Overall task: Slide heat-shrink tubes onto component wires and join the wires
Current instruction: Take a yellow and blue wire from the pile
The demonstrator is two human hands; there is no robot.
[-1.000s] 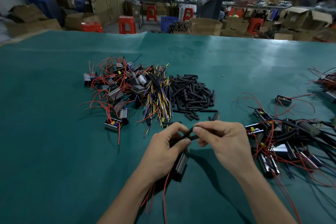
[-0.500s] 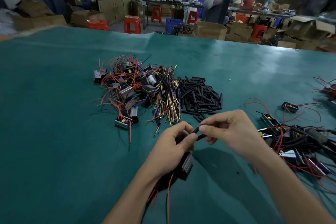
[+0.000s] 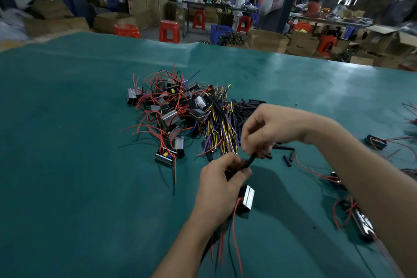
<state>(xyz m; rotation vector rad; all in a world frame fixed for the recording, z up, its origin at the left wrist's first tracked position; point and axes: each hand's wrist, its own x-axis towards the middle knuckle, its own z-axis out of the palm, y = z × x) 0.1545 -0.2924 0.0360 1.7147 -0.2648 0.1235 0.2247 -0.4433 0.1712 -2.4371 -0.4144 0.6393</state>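
My left hand (image 3: 222, 184) pinches a black wire with a black heat-shrink tube (image 3: 249, 161) on it; a small silver-faced component (image 3: 246, 198) with red leads hangs below that hand. My right hand (image 3: 268, 130) reaches over from the right, fingers curled down, pinching the tube's upper end just in front of the pile of loose black tubes (image 3: 244, 111). A bundle of yellow, purple and black wires (image 3: 220, 128) lies left of that pile. The heap of components with red wires (image 3: 171, 110) lies further left.
Everything rests on a green table cover (image 3: 79, 165). Components with red leads (image 3: 361, 219) lie at the right, one (image 3: 376, 141) further back. Loose black tubes (image 3: 290, 157) lie near my right wrist. Beyond the table's far edge stand cardboard boxes and red stools (image 3: 169, 30).
My right hand has risen and moved toward the tube pile, now arched above the left hand. The camera has drawn closer and shifted; my left hand keeps its grip.
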